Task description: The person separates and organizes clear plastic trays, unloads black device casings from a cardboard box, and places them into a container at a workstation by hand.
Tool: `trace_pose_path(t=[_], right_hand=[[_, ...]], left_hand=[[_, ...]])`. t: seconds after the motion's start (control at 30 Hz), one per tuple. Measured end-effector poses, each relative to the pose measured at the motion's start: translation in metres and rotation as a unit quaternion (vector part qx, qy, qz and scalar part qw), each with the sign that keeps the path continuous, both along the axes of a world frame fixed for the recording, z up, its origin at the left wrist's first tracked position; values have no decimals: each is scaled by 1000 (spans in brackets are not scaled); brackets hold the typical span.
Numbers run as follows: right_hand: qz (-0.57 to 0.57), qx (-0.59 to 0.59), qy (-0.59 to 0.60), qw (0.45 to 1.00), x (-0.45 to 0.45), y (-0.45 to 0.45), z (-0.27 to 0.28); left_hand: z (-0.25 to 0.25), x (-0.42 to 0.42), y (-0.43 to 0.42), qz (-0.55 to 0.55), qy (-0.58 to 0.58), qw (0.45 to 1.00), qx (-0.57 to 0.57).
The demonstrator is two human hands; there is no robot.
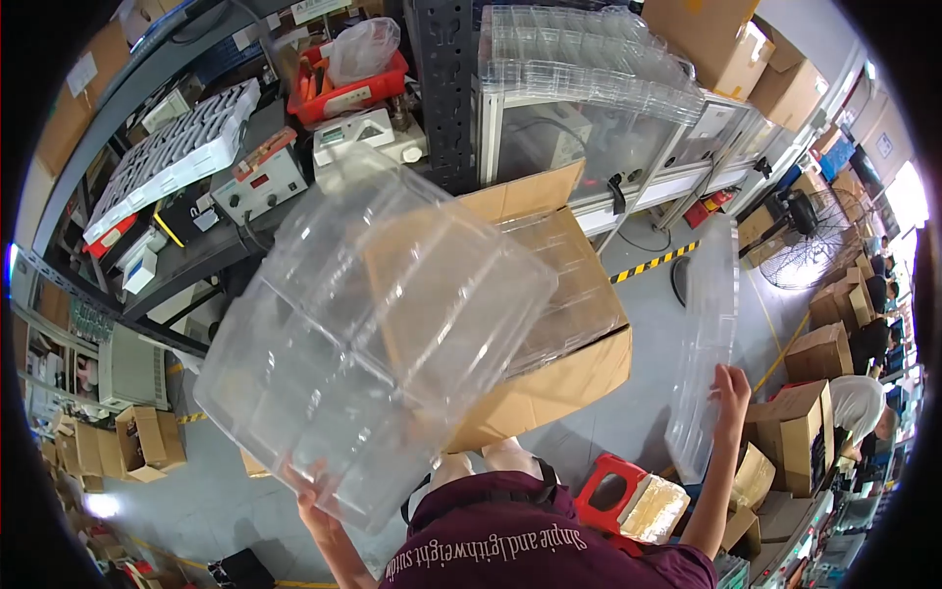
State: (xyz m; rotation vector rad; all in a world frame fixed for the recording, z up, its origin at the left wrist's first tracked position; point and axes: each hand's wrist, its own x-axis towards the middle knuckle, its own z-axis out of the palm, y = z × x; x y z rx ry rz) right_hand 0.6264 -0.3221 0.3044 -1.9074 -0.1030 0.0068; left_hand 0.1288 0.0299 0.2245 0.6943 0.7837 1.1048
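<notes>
My left hand [310, 488] grips the near corner of a large clear plastic tray [324, 363] with moulded compartments, its fingers partly seen through the plastic. The tray is tilted and covers the left part of an open cardboard box [554, 393]. Inside the box, clear plastic [549, 265] lies near the top. Out to the right, my right hand [728, 391] is closed on the edge of a second clear plastic tray [708, 334], which stands nearly on edge, seen from its narrow side.
A dark metal shelf [211, 265] with instruments and a red bin [353, 90] stands at left. Clear trays [579, 59] are stacked on a framed cabinet behind the box. A red stool [608, 496], a floor fan [810, 231] and cardboard boxes [795, 432] are at right.
</notes>
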Motion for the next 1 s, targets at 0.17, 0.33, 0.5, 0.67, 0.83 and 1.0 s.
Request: trace_pose_path(t=[0.17, 0.33, 0.5, 0.67, 0.83, 1.0], right_hand=[[-19, 104, -12, 994, 0, 3, 23], [-47, 100, 61, 992, 14, 41, 67], [38, 167, 102, 980, -23, 138, 139], [335, 275, 234, 870, -9, 239, 60], [547, -189, -95, 810, -71, 320, -68], [452, -149, -369, 798, -96, 336, -107]], left_hand=[[-11, -19, -6, -75, 15, 997, -1], [-3, 51, 10, -195, -8, 981, -13], [-14, 142, 5, -284, -37, 958, -13], [-79, 196, -34, -316, -116, 938, -78], [-104, 200, -45, -337, -164, 907, -193], [-88, 204, -43, -352, -255, 870, -233]])
